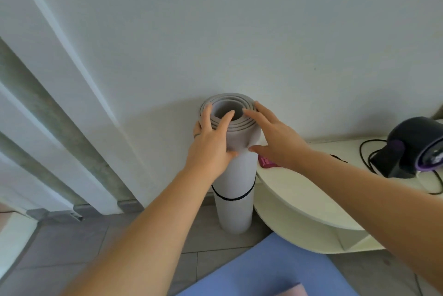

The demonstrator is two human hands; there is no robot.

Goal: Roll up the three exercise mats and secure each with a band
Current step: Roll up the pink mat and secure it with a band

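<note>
Nearest the lens: a blue mat (259,269) lies flat on the grey tiled floor (72,243), running off the bottom edge. A pinkish strip (293,290) lies on it at the edge, and too little of it shows to identify. Both bare forearms reach forward over the blue mat.

Far left: a white frame (60,104) slants down to the floor.

Centre: the grey mat (236,176) is rolled and stands upright on the floor, against the white wall (263,32). A black band (230,198) circles it, slightly slanted, below the middle of the roll.

The left hand (211,142) grips the roll's top end, with fingers laid over the coiled rim, one fingertip at the hollow core and the thumb pressed on the near side. The right hand (275,137) is spread, its straight fingers touching the rim's right side and its thumb extended toward the roll. The hands are apart, one either side of the top.

Right: a white curved shelf unit (299,200) stands just beside the roll. On it lie a pink item (266,161), partly hidden by the right wrist, and a black and purple device (417,144) with a black cable (364,154).
</note>
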